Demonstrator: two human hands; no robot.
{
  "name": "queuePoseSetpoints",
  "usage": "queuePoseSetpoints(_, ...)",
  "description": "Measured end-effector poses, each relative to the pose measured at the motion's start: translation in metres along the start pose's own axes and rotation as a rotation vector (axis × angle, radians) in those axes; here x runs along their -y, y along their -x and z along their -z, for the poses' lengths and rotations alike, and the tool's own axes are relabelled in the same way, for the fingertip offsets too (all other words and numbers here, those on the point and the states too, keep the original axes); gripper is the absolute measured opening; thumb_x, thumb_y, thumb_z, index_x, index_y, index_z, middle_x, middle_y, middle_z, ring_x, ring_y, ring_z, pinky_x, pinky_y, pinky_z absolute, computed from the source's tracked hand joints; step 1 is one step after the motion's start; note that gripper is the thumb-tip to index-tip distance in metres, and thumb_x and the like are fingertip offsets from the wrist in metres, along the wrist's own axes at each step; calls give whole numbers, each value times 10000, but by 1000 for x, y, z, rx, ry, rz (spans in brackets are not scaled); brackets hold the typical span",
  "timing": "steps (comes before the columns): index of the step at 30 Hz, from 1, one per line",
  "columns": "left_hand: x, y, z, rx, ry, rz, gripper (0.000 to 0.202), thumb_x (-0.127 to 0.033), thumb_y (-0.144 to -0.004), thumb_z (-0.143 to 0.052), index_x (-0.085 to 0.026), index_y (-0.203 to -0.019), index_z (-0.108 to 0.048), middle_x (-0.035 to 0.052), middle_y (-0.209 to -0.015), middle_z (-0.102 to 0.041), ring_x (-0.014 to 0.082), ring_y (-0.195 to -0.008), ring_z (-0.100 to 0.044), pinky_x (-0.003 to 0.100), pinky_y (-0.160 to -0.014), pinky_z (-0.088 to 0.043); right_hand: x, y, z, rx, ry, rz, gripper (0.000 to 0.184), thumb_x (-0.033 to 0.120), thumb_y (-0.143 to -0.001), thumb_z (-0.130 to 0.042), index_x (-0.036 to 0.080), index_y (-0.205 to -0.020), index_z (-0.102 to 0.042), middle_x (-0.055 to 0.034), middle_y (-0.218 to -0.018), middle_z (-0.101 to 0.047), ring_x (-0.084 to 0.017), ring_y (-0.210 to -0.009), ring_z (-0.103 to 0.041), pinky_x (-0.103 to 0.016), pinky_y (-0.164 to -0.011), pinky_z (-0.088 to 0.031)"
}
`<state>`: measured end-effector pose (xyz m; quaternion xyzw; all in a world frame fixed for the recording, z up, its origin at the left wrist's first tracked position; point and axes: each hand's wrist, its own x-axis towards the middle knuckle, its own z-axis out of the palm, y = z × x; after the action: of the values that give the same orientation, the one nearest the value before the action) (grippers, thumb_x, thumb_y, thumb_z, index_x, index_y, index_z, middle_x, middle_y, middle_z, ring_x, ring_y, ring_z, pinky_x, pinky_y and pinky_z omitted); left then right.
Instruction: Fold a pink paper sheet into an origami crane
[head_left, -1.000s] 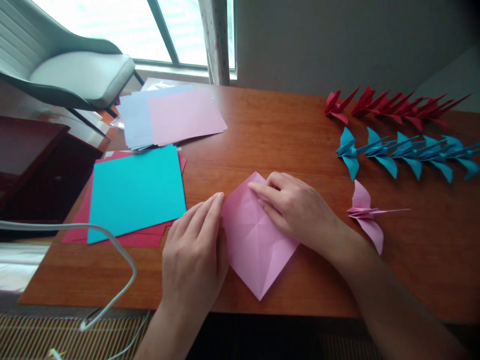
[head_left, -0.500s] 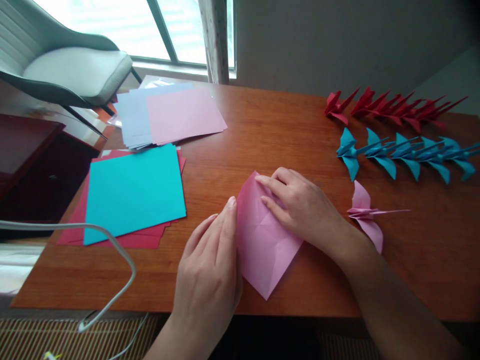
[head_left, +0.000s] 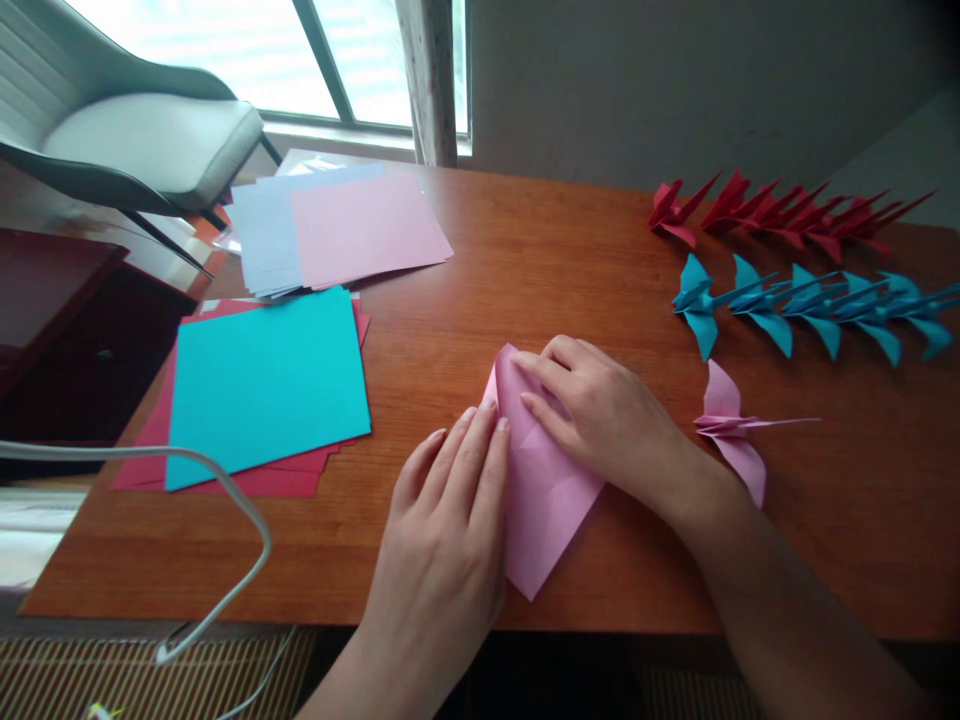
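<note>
A creased sheet of pink origami paper (head_left: 544, 510) lies on the table in front of me, one corner towards me. My left hand (head_left: 454, 515) is on its left side, fingers together, holding that edge turned over towards the middle. The left thumb is hidden. My right hand (head_left: 592, 400) holds the upper right part of the sheet, with fingertips near the top corner. A finished pink paper crane (head_left: 735, 425) lies just right of my right hand, partly behind the forearm.
Blue paper cranes (head_left: 814, 305) and red paper cranes (head_left: 795, 215) stand in rows at the back right. At left lie a blue sheet (head_left: 270, 390) over red paper (head_left: 300, 480), and pale pink and grey-blue sheets (head_left: 367, 230). A white cable (head_left: 247, 515) crosses the table's left front edge.
My left hand has moved to the right, folding the left edge of the pink paper over towards the middle. My right hand has stayed in place.
</note>
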<state>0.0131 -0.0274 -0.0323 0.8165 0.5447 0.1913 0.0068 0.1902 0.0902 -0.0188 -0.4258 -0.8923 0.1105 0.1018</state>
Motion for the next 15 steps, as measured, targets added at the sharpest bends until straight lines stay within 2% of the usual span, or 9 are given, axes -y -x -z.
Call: queuePoseSetpoints(15, 2, 1, 1, 29, 5, -64, 571, -44, -906, -433, -3, -1475, -469, 188, -1586, -447, 295, -1486, -398, 457, -1206, -311, 1, 0, 2, 9, -7, -7, 390, 243, -991, -511, 159, -1363, -590, -112, -1088, -649, -259, -1012, -611, -400, -906, -523)
